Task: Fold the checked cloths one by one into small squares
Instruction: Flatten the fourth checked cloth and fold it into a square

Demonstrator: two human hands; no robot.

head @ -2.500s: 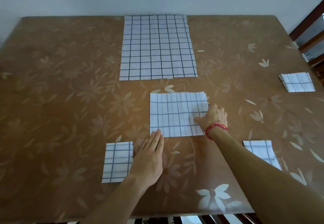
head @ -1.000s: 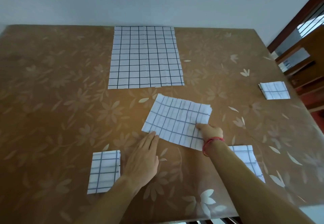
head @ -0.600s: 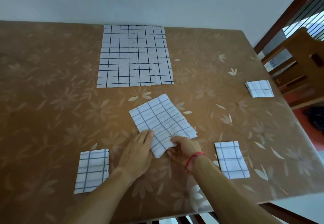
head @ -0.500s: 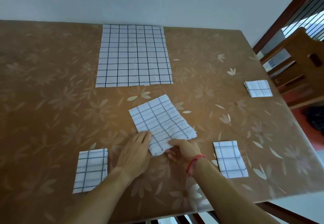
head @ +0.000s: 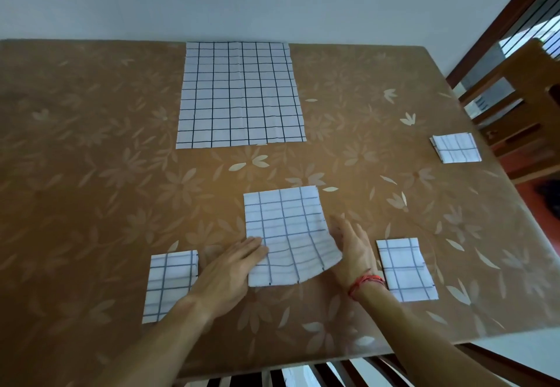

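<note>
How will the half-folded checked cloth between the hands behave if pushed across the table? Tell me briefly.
The half-folded cloth is probably floppy: its near right corner already curls up beside the right hand. It would likely bunch rather than slide as one piece; ripples show near the left hand. It looks thin and light.

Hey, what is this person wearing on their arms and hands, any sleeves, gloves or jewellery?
Both forearms are bare: no sleeves show in the frame and there are no gloves. The left hand has nothing on it, no ring or watch. The right hand is also bare, but a thin red string bracelet circles its wrist. No other markings show.
</note>
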